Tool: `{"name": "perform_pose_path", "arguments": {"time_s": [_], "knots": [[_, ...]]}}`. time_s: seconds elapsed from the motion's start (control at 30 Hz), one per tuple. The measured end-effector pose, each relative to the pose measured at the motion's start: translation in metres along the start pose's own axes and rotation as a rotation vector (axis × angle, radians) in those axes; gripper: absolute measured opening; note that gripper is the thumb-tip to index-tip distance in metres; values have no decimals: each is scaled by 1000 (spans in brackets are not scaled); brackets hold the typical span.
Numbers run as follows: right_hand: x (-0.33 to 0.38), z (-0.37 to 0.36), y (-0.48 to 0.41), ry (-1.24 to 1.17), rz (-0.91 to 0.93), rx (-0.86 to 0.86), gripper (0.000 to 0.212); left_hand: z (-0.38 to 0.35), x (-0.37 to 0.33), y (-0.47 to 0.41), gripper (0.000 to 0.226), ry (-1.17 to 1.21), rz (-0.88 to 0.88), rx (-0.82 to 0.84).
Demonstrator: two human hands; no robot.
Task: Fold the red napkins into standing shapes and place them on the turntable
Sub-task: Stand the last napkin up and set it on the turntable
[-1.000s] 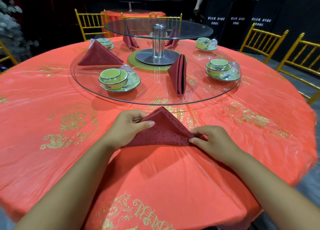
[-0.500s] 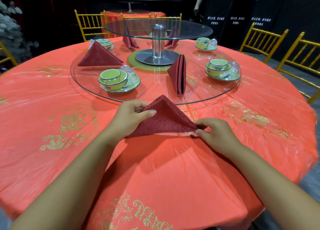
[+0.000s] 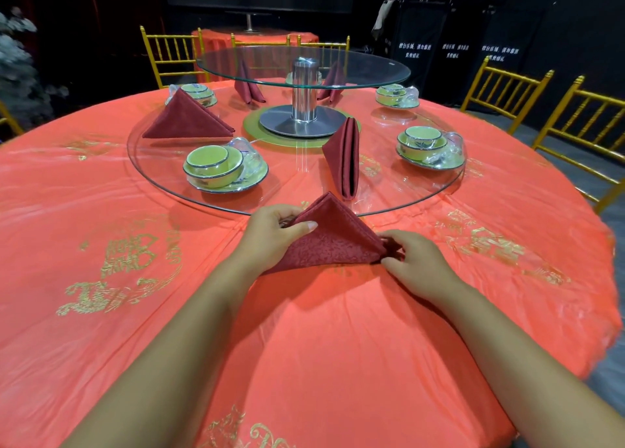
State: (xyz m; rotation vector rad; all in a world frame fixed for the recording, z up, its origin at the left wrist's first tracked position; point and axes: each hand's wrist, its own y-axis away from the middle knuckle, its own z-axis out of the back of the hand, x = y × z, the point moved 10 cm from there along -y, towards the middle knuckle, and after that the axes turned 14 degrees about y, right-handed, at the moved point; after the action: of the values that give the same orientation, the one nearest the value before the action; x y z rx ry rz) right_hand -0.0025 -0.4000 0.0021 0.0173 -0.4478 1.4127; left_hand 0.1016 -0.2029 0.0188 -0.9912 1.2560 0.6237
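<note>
A dark red napkin (image 3: 333,239), folded into a triangle, is held just above the orange tablecloth, its peak reaching the near rim of the glass turntable (image 3: 216,204). My left hand (image 3: 275,236) pinches its left edge near the peak. At the lower right corner my right hand (image 3: 411,261) grips the cloth. On the turntable a folded napkin (image 3: 343,158) stands upright in the middle and another (image 3: 184,119) rests as a triangle at the left. Two more napkins (image 3: 248,87) stand at the far side behind the steel post.
Green cup-and-saucer sets (image 3: 220,168) (image 3: 427,143) sit on the turntable, with others at the back. A steel post (image 3: 304,91) carries a smaller upper glass tier (image 3: 372,79). Gold chairs (image 3: 507,92) ring the round table; another table stands behind.
Both hands have lifted the folded napkin off the tablecloth and carried it away from me, toward the turntable's near rim.
</note>
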Motion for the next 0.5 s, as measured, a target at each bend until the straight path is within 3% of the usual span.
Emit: {"name": "perform_pose_path", "arguments": {"time_s": [0.2,0.4,0.5], "knots": [[42,-2,-17,-220,0,-62,57,-4,4,-5,11,19,-9,19],[45,-5,-14,-205,-93,-277,33,-1,8,1,9,-106,-83,-8],[43,-2,-11,-178,-78,-332,27,6,6,0,46,-334,-152,-18]]}}
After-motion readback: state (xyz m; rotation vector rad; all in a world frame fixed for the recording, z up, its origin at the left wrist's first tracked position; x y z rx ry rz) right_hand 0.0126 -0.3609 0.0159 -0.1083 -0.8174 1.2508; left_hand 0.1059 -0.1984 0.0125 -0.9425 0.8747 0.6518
